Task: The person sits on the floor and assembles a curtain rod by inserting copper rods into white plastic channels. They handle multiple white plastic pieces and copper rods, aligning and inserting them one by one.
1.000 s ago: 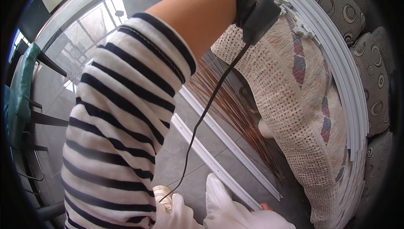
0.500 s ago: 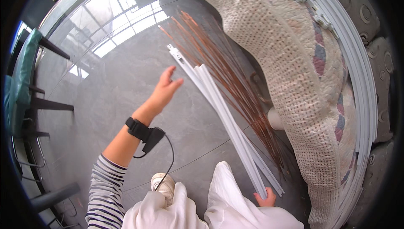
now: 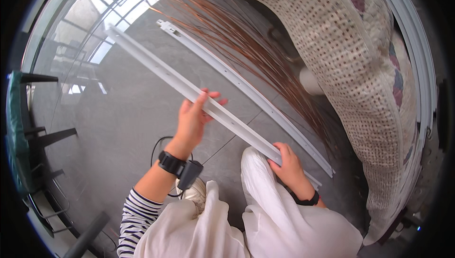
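A long white channel-shaped rail [image 3: 166, 71] slants from the far left down toward my knee, lifted off the floor. My left hand [image 3: 192, 115] holds it around the middle, thumb on top and fingers passing under it. Near its close end, my right hand [image 3: 287, 164] grips it beside my right knee. A second white rail [image 3: 246, 93], with a notched fitting at its far end, lies on the floor to the right. The end of another thin white strip [image 3: 313, 179] shows by my right hand; the rest of it is hidden.
Thin copper-coloured rods [image 3: 237, 35] lie bundled on the grey tile floor [image 3: 118, 115]. Right of them are a woven cream cover [image 3: 327, 63] and more long pale rails [image 3: 411, 44]. A green-seated chair [image 3: 19, 120] stands at the left.
My left hand has gone from empty to holding the rail. One rail has been raised and shifted left, apart from the other. My right hand has moved up and forward with its end.
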A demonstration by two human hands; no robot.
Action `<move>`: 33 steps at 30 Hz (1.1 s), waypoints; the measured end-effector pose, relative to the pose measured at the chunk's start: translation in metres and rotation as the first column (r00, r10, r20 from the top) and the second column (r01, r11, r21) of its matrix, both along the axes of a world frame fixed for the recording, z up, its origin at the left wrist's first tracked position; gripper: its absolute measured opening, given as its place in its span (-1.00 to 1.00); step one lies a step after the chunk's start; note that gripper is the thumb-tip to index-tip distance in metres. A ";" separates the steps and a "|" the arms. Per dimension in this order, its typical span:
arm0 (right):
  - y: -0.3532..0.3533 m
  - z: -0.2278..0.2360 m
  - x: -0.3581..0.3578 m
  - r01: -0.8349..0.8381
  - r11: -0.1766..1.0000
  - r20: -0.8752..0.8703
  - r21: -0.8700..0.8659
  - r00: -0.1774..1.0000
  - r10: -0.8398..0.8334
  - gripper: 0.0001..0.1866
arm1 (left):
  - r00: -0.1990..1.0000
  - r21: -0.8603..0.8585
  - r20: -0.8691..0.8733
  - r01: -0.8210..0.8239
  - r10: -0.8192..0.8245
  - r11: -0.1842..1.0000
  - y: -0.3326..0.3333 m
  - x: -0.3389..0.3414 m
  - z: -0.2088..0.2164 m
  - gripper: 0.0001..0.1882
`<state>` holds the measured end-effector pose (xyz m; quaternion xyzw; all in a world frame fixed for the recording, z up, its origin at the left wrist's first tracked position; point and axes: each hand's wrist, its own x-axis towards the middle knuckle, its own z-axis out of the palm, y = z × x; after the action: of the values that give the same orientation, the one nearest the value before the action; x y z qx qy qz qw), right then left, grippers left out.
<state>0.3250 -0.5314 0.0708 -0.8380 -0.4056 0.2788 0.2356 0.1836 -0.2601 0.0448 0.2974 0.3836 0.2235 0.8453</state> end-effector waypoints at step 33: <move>0.020 0.038 0.061 -0.176 0.940 0.535 0.292 0.845 -0.008 -0.83 | 0.968 -0.157 0.147 -0.179 0.202 0.971 0.072 0.009 -0.017 -0.70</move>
<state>0.3856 -0.5119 0.1086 -0.8118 -0.5323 -0.0239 0.2390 0.1924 -0.1878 0.0275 0.1788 0.3556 0.2994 0.8671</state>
